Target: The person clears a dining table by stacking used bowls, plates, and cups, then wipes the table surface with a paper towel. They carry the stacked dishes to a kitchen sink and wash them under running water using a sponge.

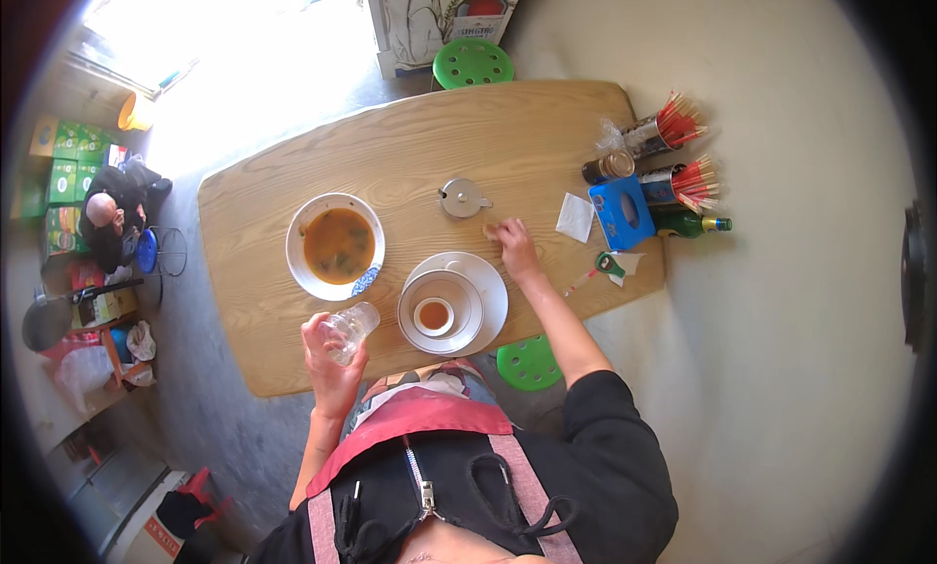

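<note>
My left hand (pixel 335 363) holds a clear plastic cup (pixel 351 333), tilted, at the table's near edge. Fingers bent, my right hand (pixel 517 249) is over the tabletop beside a small brownish piece (pixel 491 232) at its fingertips; blur hides what it is. Between the hands, stacked white bowls (pixel 468 308) stand on a white plate (pixel 496 300), with a small cup of reddish-brown liquid (pixel 433 315) inside. A large white bowl (pixel 294 251) of orange-brown soup is to the left. Beyond the stack stands a lidded metal pot (pixel 463 198).
At the wooden table's (pixel 410 139) right end are chopstick holders (pixel 660 185), a jar (pixel 609 167), a blue tissue box (pixel 622 211), a green bottle (pixel 684 223), a napkin (pixel 575 217) and a green-headed tool (pixel 609 265). Green stools (pixel 473 63) touch the surroundings. A person (pixel 113 213) sits far left.
</note>
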Demonstrator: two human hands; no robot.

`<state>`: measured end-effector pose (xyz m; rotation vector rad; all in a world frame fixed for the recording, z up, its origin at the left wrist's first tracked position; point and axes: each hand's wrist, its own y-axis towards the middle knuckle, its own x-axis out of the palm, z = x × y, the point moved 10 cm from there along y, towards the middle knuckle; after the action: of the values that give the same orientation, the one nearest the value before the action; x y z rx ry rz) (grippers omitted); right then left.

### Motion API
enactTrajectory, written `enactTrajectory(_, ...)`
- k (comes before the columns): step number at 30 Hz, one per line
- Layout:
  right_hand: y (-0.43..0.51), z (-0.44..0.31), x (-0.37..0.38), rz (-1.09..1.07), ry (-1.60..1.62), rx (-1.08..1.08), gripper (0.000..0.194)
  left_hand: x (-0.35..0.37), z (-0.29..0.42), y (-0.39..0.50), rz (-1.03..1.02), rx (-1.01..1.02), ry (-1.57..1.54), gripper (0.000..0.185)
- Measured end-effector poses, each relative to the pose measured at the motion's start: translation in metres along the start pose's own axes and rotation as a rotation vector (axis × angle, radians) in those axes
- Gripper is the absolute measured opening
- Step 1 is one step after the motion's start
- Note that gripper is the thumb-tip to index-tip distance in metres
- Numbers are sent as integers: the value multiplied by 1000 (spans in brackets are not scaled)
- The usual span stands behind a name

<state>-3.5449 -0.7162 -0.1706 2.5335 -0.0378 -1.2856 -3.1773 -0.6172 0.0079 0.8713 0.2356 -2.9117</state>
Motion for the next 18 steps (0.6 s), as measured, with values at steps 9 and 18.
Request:
enactTrajectory(9, 33, -115, -6, -59, 115, -40, 28, -41, -52, -15, 87, -33, 69, 62)
enactTrajectory(18, 57, -143, 139, -261, -261, -22, 25, -136, -152, -50, 343, -217, 114, 70)
